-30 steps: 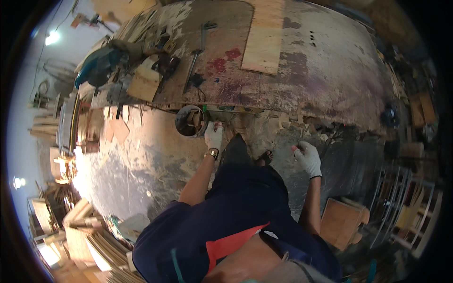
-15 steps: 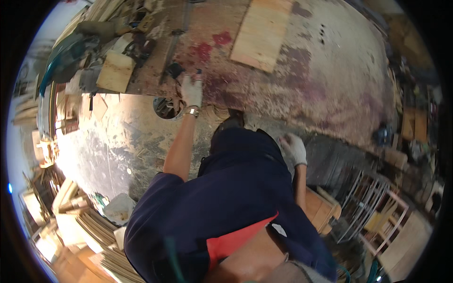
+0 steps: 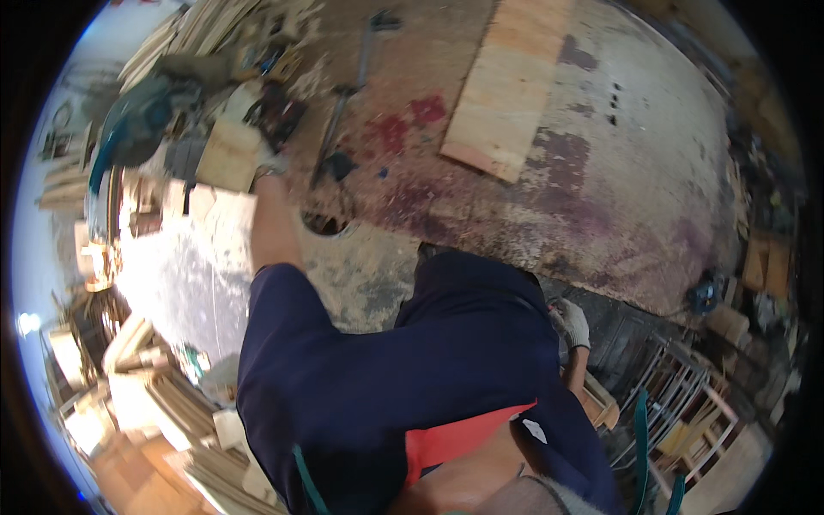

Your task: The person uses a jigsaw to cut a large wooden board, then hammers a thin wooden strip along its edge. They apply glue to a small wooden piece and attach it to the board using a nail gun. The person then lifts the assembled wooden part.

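My left arm stretches forward to the far left, where my gloved left hand (image 3: pixel 273 161) is beside a small wooden board (image 3: pixel 228 154) and just below a dark, bulky tool (image 3: pixel 276 113). Its fingers are blurred, so a grip cannot be made out. To the right of that hand, a long metal bar clamp (image 3: pixel 333 129) lies on the worn worktable (image 3: pixel 421 77). My right hand (image 3: pixel 570 324), in a pale knitted glove, hangs low by my right side, below the table edge. Its fingers are partly turned away, and nothing held shows.
A long plywood panel (image 3: pixel 506 94) lies on the table. At the left stands a green-blue curved machine part (image 3: pixel 129 129). Wood strips (image 3: pixel 172 403) are stacked lower left, and a metal rack (image 3: pixel 661 382) stands lower right. A round hole (image 3: pixel 328 225) is near the table edge.
My left hand has moved leftward and forward, from beside the bar clamp's near end to the dark tool and small board. My right hand has shifted slightly right and down. The view has shifted.
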`<action>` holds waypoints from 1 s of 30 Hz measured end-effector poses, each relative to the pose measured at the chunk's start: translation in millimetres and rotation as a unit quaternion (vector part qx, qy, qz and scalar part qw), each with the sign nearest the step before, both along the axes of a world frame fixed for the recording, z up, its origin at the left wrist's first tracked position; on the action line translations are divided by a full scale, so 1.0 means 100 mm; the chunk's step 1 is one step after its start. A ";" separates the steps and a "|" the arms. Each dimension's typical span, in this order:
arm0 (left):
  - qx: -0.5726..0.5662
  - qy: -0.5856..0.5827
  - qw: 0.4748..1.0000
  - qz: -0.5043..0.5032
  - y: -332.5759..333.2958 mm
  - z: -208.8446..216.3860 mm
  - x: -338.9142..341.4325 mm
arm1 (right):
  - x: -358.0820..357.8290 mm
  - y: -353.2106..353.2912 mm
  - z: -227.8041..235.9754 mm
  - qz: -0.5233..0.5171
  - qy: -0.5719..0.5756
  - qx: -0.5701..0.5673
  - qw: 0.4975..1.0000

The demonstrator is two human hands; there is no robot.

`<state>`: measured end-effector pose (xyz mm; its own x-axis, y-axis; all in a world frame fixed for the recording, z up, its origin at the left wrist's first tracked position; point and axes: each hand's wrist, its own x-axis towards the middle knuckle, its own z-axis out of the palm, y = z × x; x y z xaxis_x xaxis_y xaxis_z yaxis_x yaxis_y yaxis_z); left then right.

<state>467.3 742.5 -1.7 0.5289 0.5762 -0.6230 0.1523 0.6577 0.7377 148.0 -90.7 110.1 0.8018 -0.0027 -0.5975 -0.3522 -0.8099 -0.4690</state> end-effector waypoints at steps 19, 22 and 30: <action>0.109 -0.181 0.792 -0.573 -4.64 0.93 -1.09 | 2.12 1.16 0.36 -0.151 -0.095 0.394 0.902; 0.020 -0.190 0.733 -0.653 -5.41 0.90 -1.37 | 2.05 1.05 -0.01 -0.475 0.067 0.630 0.611; 0.649 0.092 0.660 -0.368 -5.28 0.55 -0.02 | 1.52 -0.43 -0.76 -0.558 -0.112 0.412 0.712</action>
<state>465.6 214.5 53.3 0.9470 0.3173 0.0501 0.2435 -0.8106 0.5326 300.0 -133.7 33.8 0.6506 -0.4344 -0.6229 -0.4032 0.4974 -0.7681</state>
